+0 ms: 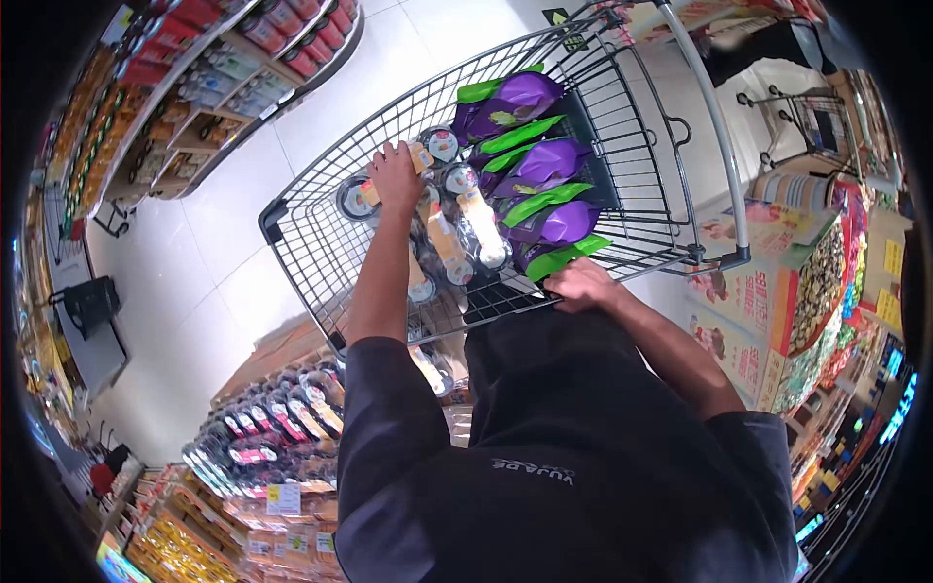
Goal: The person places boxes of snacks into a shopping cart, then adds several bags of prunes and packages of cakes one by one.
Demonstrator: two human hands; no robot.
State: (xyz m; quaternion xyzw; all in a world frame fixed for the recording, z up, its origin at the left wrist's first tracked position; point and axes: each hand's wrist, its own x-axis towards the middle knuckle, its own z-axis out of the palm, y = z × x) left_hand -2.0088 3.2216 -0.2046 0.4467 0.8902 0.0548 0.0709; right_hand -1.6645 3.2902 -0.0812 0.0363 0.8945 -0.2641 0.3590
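Observation:
My left hand (397,177) reaches into a wire shopping cart (274,222), its fingers closed over a plastic-wrapped pack of cups (358,197) with an orange band. Beside it, more packs of round-lidded cups (449,243) lie on the cart's floor. Several purple bags (552,160) with bright green ends stand in a row along the handle side. My right hand (580,284) is closed at the cart's near rim, next to the green end of the closest bag. Its fingertips are partly hidden.
Stacked cup packs (282,413) fill a display to my left, close to the cart. Shelves of jars and cans (209,83) stand across the tiled aisle (209,243). Promotional boxes (753,301) are at the right. Another cart (802,117) and a person (768,53) are beyond the handle.

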